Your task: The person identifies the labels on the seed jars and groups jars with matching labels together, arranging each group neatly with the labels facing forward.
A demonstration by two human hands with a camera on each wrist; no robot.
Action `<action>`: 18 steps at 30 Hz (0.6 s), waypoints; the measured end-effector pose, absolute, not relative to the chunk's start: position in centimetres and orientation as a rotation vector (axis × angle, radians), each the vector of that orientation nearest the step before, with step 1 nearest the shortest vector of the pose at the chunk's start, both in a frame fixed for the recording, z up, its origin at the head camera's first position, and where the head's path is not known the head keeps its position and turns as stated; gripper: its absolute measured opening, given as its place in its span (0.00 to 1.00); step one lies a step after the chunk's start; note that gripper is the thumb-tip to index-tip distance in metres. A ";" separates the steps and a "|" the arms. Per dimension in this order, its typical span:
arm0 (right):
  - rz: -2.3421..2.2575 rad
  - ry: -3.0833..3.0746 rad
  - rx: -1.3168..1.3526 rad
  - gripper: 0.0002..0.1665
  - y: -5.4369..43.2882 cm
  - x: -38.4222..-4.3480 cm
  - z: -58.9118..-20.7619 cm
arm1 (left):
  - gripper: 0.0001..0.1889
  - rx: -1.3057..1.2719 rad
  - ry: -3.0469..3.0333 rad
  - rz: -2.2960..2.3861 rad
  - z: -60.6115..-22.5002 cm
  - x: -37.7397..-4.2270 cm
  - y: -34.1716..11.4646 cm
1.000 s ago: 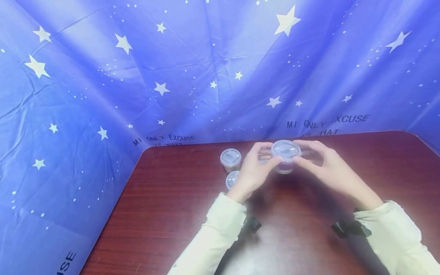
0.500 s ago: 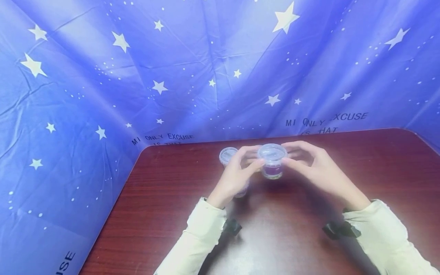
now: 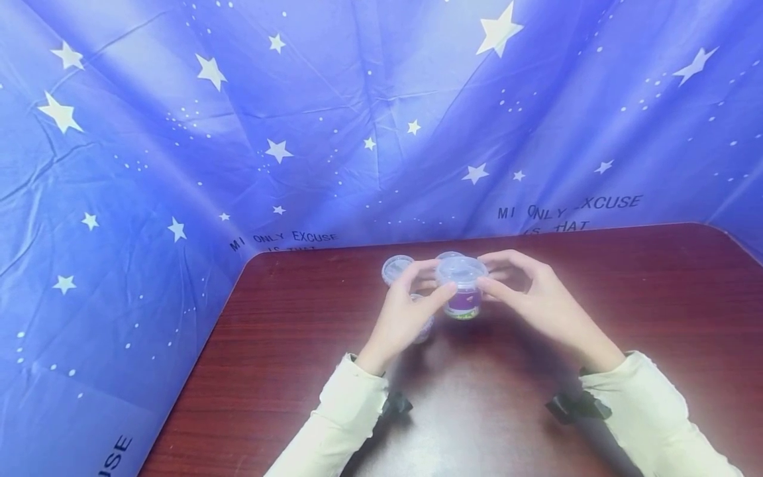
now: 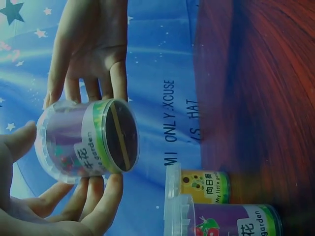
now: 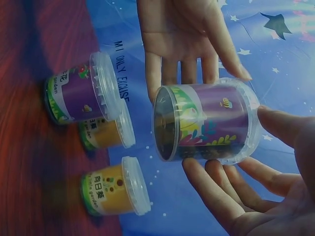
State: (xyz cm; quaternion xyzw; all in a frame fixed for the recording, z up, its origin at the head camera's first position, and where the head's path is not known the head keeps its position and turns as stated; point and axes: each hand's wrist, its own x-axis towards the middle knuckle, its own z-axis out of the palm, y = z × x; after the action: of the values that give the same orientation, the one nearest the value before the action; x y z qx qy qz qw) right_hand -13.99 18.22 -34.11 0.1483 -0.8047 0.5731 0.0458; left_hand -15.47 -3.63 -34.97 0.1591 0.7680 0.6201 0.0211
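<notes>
Both hands grip a clear plastic tub (image 3: 463,291) with a lid and a purple label, held above the table. My left hand (image 3: 411,301) has thumb and fingers on its left side; my right hand (image 3: 530,291) holds the opposite side. In the left wrist view the base of the held tub (image 4: 88,140) shows dark contents and a pale strip across it. Three similar lidded tubs stand close by: a purple-labelled tub (image 5: 81,91), a yellow-labelled tub (image 5: 113,189) and another yellow-labelled tub (image 5: 106,132) partly hidden behind the purple one.
The dark red wooden table (image 3: 268,384) has a rounded far left corner. A blue star-printed cloth (image 3: 334,119) hangs behind and along the left side. Black straps (image 3: 578,407) are worn near the cuffs of the pale sleeves (image 3: 346,404).
Both hands have carried the tub leftward and a little closer to me. More of its purple label now shows, and another tub's lid has come into sight behind it.
</notes>
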 end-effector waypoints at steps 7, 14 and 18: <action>1.766 -2.462 0.434 0.22 17.9 -13.6 -33.9 | 0.27 0.428 2.336 1.970 -35.1 -15.3 -3.4; 1.858 -2.449 0.480 0.22 18.2 -13.8 -34.2 | 0.25 0.494 2.274 1.967 -35.4 -15.7 -4.4; 1.974 -2.434 0.524 0.23 18.2 -14.1 -34.4 | 0.23 0.523 2.225 1.985 -35.5 -15.9 -4.8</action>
State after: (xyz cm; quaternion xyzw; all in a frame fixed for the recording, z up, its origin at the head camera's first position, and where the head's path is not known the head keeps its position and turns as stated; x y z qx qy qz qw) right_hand -14.13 18.16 -34.40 0.1650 -0.7659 0.6211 -0.0180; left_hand -15.89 -4.82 -35.52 0.1725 0.7337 0.6547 0.0571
